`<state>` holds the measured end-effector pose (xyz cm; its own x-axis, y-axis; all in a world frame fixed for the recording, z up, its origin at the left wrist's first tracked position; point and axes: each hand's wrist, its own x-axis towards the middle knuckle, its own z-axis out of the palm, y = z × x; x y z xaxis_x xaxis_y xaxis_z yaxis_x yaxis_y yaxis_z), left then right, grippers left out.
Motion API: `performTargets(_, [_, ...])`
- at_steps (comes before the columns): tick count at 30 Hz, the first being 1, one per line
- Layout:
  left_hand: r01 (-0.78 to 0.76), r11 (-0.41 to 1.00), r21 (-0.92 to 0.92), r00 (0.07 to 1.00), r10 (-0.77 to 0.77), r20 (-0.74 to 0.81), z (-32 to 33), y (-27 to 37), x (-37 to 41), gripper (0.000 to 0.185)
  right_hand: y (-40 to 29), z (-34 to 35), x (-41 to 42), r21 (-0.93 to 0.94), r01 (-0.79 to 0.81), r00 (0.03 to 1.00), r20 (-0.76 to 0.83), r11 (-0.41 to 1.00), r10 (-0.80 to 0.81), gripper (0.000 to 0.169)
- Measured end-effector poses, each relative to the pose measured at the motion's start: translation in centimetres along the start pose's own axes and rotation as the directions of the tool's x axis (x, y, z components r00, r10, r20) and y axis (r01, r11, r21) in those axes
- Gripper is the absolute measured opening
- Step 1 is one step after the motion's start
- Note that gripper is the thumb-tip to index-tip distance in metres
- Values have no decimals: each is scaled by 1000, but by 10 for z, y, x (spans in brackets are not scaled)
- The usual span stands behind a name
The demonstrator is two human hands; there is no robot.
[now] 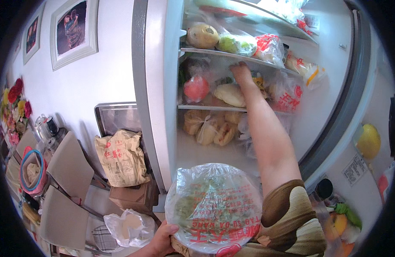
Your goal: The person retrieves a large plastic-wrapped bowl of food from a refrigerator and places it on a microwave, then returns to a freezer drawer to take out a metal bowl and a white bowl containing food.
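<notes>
My left hand (167, 236) grips the lower left rim of a round bowl (213, 208). A clear plastic bag with red print covers the bowl, and something green shows through it. Inside the open refrigerator, my right hand (240, 71) reaches over the middle shelf (213, 108), just below the front edge of the shelf above. Its fingertips are partly hidden, so what they touch cannot be told. Under that forearm lies a pale, elongated bagged item (230, 94). A round red item (196, 88) in plastic sits to its left.
Bagged buns (210, 128) rest below the middle shelf. Above are a yellowish melon (202, 36) and bagged green produce (237, 44). The refrigerator door (354, 180) stands open at right, its racks loaded. Chairs (70, 170) and a paper sack (122, 159) are at left.
</notes>
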<state>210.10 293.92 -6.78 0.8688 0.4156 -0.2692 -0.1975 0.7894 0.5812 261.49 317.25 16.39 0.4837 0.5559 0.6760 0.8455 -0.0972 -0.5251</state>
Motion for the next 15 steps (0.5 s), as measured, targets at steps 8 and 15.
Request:
performTargets(8, [61,998,-1,995,-61,-84,5,2,-5,84,-93,-22,-55,-400,217,853,521,890,26,47])
performTargets(15, [-10,999,50,999,12,-43,16,6,-1,84,-89,-21,-50,-479,320,880,470,818,-70,44])
